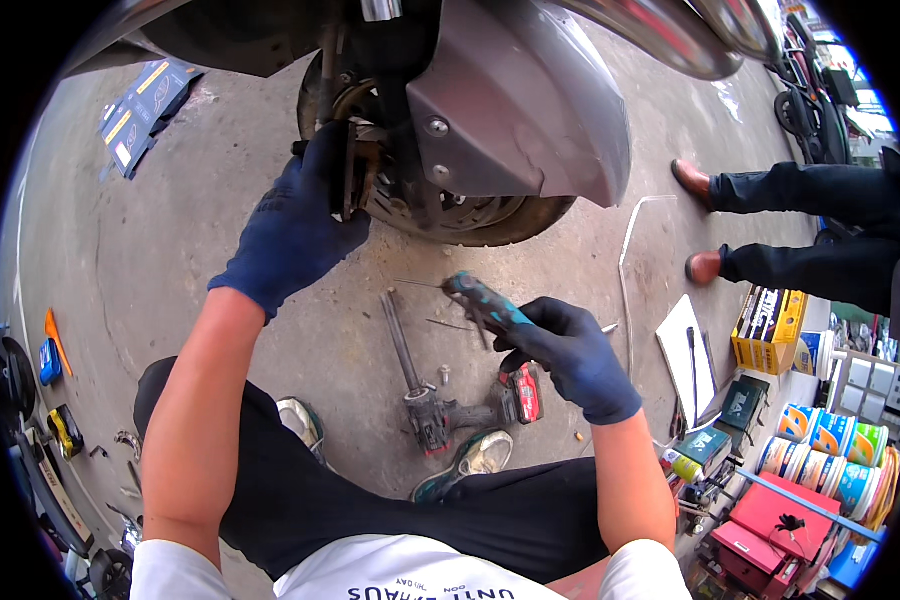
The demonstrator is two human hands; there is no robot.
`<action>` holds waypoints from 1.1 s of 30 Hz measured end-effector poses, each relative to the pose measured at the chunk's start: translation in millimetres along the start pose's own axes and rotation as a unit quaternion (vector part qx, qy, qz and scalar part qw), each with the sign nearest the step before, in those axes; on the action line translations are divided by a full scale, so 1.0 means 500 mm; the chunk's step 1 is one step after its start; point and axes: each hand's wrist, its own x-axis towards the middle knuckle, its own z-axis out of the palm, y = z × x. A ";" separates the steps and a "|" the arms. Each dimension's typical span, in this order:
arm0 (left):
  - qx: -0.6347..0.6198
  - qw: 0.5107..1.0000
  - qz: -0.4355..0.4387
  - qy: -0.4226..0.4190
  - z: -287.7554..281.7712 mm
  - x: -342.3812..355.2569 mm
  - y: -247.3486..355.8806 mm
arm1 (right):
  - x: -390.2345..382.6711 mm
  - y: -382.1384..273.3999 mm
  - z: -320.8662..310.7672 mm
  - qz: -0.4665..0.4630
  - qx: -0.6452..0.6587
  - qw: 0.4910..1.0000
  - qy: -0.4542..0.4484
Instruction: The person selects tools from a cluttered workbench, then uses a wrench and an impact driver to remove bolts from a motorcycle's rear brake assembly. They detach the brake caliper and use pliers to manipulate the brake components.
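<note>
Beside the front wheel (510, 222) of a scooter, my left hand (305, 215) in a dark blue glove is closed around a rusty brake caliper (367, 165). Some of its fingers are hidden behind the part. My right hand (575, 360), gloved too, grips a teal-and-black hand tool (485, 298) above the floor. Thin metal rods stick out of this tool, as on a folding hex key set, but its exact kind is unclear. Below it, between my shoes, lies a cordless impact wrench (435, 415) with a long extension and a red battery (527, 392).
A grey fender (520, 100) overhangs the wheel. At right, a person in dark trousers (810, 190) stands near a yellow box (770, 330), tape-like rolls (840, 440) and a red toolbox (775, 520). A bent pale rod (625, 270) lies on the floor. Flattened cardboard (145, 110) lies far left.
</note>
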 end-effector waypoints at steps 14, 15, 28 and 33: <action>-0.055 0.995 0.005 -0.088 -0.067 -0.019 -0.003 | 0.038 -0.082 0.079 -0.179 -0.196 0.964 -0.005; -0.084 0.992 0.013 -0.093 -0.075 -0.023 -0.001 | 0.029 -0.074 0.077 -0.188 -0.179 0.966 0.016; -0.365 0.904 -0.105 -0.195 -0.122 -0.025 0.006 | 0.034 -0.139 0.116 -0.250 0.067 0.964 0.068; -0.481 0.844 -0.112 -0.210 -0.133 -0.021 -0.025 | 0.033 -0.167 0.141 -0.174 0.164 0.971 0.011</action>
